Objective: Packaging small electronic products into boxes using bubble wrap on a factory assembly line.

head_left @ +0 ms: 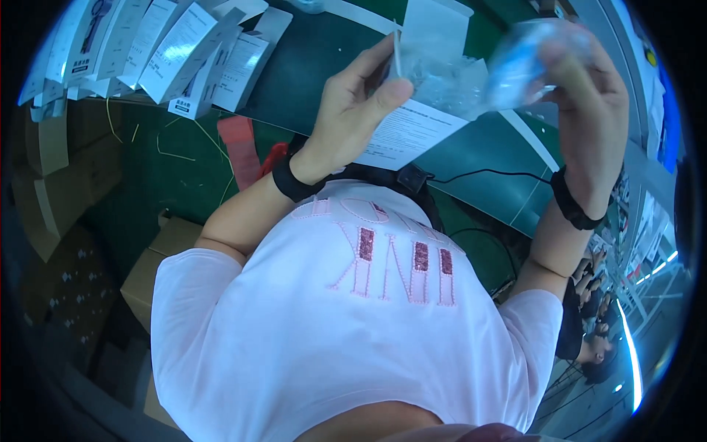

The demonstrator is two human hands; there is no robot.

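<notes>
An open white carton [412,138], small print on its side, is gripped by my left hand [352,110], the thumb along its rim. Its flap stands up at the far side, and crumpled clear plastic wrapping [442,82] shows at its mouth. My right hand [598,99] is closed on a clear plastic bag [519,70] with something blue and white in it, just right of the carton. Motion blurs that bag, so its contents cannot be made out. Whether the bag and the wrapping in the carton are one piece is unclear.
Several white printed cartons [177,55] stand leaning in a row at the far left of the dark green table [291,74]. A black cable [490,173] crosses the near edge. Brown cardboard boxes [151,269] are on the left. Other people [589,324] sit at the right.
</notes>
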